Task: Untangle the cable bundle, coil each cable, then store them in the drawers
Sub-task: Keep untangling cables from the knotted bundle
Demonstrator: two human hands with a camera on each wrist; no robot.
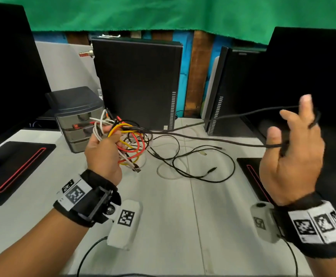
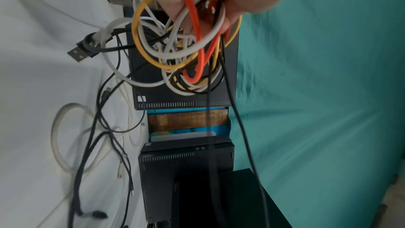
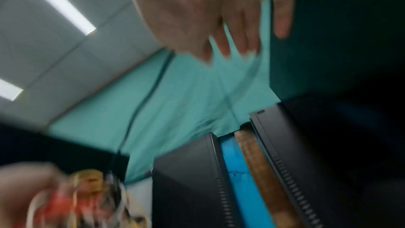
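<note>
My left hand [image 1: 113,136] grips a tangled cable bundle [image 1: 132,145] of red, yellow, white and black loops above the table, in front of the grey drawer unit [image 1: 77,118]. In the left wrist view the fingers [image 2: 197,6] curl round the same loops [image 2: 181,55]. A black cable [image 1: 233,116] runs in two strands from the bundle to my raised right hand [image 1: 289,126] and loops around its spread, mostly straight fingers. The right wrist view is blurred; it shows the extended fingers [image 3: 236,41] and the black cable [image 3: 149,89] leading down to the bundle [image 3: 83,200].
Loose black cables [image 1: 203,166] and a white cable [image 1: 169,173] lie on the white table [image 1: 183,226]. Two black computer towers [image 1: 139,82] [image 1: 217,108] stand behind. Monitor bases [image 1: 13,166] [image 1: 251,172] sit at both sides. A USB plug [image 2: 79,55] hangs from the bundle.
</note>
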